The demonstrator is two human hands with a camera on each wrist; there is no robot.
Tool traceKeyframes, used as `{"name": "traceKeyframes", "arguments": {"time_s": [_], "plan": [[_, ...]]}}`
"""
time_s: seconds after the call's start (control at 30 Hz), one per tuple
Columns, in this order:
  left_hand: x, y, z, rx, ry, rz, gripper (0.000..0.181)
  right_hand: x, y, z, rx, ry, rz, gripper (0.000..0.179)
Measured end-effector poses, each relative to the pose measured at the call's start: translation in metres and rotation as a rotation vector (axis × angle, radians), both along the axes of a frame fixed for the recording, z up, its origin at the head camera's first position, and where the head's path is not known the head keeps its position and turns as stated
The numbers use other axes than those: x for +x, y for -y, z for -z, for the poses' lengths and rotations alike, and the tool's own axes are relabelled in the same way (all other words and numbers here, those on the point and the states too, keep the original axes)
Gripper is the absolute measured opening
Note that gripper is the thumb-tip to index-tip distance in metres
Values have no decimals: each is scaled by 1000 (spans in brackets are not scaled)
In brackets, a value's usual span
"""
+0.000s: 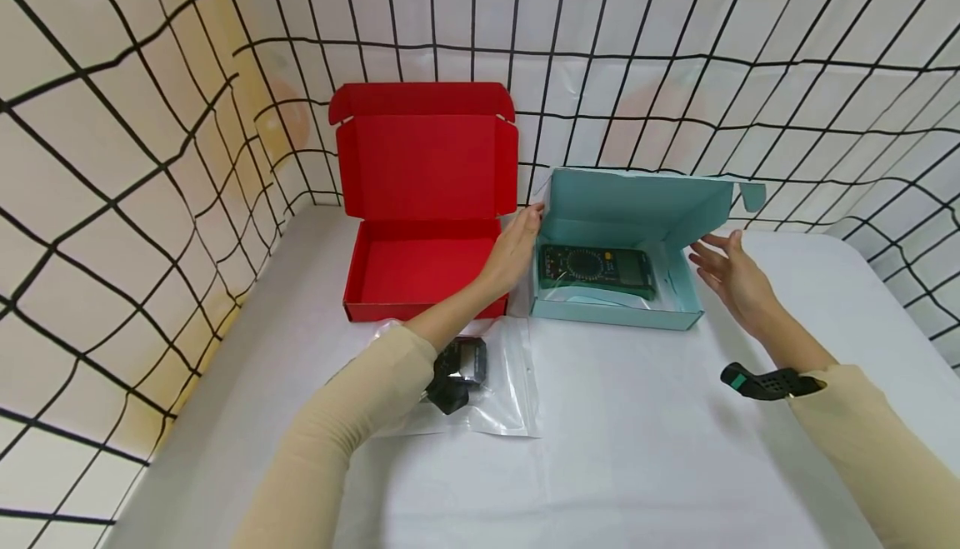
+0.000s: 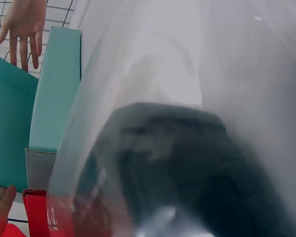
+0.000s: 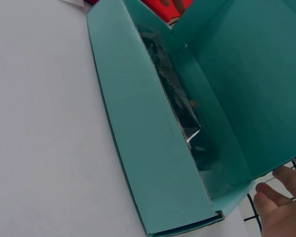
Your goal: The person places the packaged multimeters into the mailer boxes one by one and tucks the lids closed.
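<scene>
A light teal cardboard box (image 1: 617,316) lies on the table with its lid (image 1: 637,203) tilted partly up. Inside it is a dark green multimeter (image 1: 600,270) in clear plastic wrapping. My left hand (image 1: 513,251) reaches to the lid's left edge, its fingers extended along it. At the lid's right edge is my right hand (image 1: 729,276), palm turned toward the box. In the right wrist view its loosely bent fingertips (image 3: 274,195) are right at the lid's lower corner.
To the left stands a red cardboard box (image 1: 427,166) with its lid raised. In front of it, partly under my left forearm, a clear plastic bag (image 1: 510,399) contains a black device (image 1: 453,370). Black wire mesh (image 1: 450,12) rises behind and beside the white table (image 1: 637,466).
</scene>
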State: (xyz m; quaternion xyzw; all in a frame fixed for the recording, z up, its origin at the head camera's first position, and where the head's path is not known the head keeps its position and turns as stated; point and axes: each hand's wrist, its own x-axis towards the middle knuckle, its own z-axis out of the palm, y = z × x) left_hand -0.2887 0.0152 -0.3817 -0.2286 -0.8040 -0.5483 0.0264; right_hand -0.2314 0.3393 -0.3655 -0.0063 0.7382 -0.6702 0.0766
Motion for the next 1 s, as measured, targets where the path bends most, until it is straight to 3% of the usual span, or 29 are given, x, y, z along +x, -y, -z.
{"name": "traceKeyframes", "arguments": {"time_s": [0.27,0.57,0.77,1.0], "plan": [[1,3,0,-1,38,15,50,4,-4,4,63,-16,-45,86],[2,10,2,-11,33,53,46,11,-18,11,-54,-16,-186,89],[8,16,0,-108,29,93,53,13,-20,17,-56,-22,-147,85],[19,20,-11,-210,56,132,55,22,-17,15,-91,-49,-82,81]]}}
